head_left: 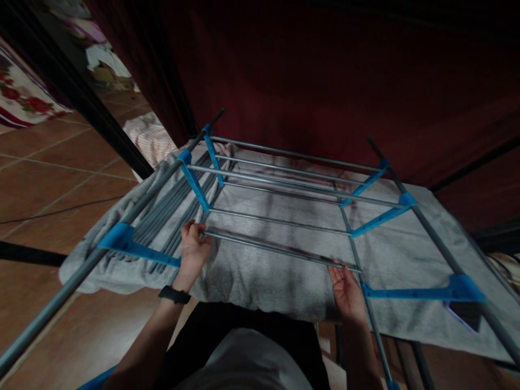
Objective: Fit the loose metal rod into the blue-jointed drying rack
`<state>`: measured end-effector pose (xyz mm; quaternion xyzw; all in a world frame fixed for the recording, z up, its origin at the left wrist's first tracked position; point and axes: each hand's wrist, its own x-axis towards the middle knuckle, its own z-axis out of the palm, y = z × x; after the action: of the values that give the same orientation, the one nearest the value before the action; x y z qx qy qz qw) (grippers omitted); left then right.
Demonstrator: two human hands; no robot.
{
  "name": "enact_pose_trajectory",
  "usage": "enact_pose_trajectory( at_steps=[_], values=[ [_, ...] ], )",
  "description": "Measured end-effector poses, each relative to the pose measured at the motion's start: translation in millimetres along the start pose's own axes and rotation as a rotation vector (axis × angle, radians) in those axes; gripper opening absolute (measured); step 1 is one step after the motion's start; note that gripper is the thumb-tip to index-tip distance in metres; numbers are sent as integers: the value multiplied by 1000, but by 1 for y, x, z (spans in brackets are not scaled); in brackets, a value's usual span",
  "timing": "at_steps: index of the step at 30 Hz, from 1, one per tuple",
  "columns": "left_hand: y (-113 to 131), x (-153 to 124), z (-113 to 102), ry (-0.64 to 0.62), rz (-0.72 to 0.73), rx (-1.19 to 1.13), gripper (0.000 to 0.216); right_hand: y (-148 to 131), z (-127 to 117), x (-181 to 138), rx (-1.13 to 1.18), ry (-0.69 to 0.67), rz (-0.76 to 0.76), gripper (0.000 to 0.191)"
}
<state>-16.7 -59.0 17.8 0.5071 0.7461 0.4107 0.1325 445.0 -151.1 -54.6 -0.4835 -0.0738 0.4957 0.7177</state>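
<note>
Fingers of the left hand are closed round one end of a steel rod held across the drying rack. The other end is only propped on open fingertips of the right hand, whence it could slip if tilted.

My left hand grips one end of loose metal rod, right hand supports other end. Rod sits just above grey towel, inside blue-jointed rack.

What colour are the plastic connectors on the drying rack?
The connectors are bright blue, shown best in the head view.
</note>
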Motion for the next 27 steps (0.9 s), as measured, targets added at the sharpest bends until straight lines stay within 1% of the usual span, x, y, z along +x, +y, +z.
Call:
enact_pose_trajectory(
  at_steps=[2, 4, 6, 8, 10, 13, 16, 19, 23, 27],
  values=[
    [4, 2, 4, 48, -44, -150, 25, -1, 0, 0, -16, -9, 13, 20],
    [10, 0, 7, 109, -137, -355, 26, -1, 0, 0, -22, -3, 18, 19],
    [15, -3, 8, 170, -308, -634, 25, -1, 2, -1, -15, 9, 15, 16],
    [20, -6, 9, 202, -494, -896, 26, -2, 3, -2, -8, 10, 6, 15],
    [23, -9, 9, 213, -607, -1052, 30, -2, 4, -2, -4, 0, -2, 15],
    [26, -12, 11, 220, -633, -1146, 36, -2, 3, -2, 2, -1, -6, 16],
    [30, -14, 12, 202, -668, -1171, 29, -2, 3, -2, -4, 17, -7, 16],
    [34, -14, 11, 147, -755, -1180, 20, -3, 4, -2, -12, 48, -7, 14],
    [39, -17, 10, 108, -871, -1203, 22, -7, 6, 0, -11, 108, 14, 5],
    [38, -21, 15, 82, -908, -1190, 23, -12, 7, 3, -4, 167, 43, 2]
  ],
)
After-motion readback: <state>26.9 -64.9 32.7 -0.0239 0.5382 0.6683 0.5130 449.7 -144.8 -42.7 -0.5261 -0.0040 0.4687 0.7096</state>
